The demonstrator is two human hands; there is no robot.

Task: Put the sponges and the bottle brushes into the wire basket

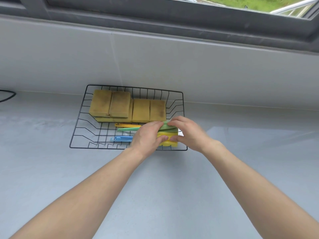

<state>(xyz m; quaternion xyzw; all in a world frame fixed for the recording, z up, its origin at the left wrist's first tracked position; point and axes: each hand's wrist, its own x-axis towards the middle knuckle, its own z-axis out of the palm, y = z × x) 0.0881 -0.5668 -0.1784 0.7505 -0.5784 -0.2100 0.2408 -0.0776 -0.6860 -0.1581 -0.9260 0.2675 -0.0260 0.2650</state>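
A black wire basket [81, 118] stands on the counter against the back wall. Several worn yellow-brown sponges [120, 106] lie in its far half, some stacked. Three bottle-brush handles lie in its near half: yellow [127, 125], green [127, 129] and blue [120, 139]; their brush ends are hidden under my left hand. At the basket's near right corner both hands hold a yellow sponge with a green scrub top [168, 138]. My left hand [146, 137] grips its left side, my right hand [188, 133] its right side, fingers over the green top.
A pale grey counter [155, 195] spreads in front of the basket. A grey tiled wall and a dark window frame [155, 23] rise behind it. A black cable [7, 95] lies at the far left edge.
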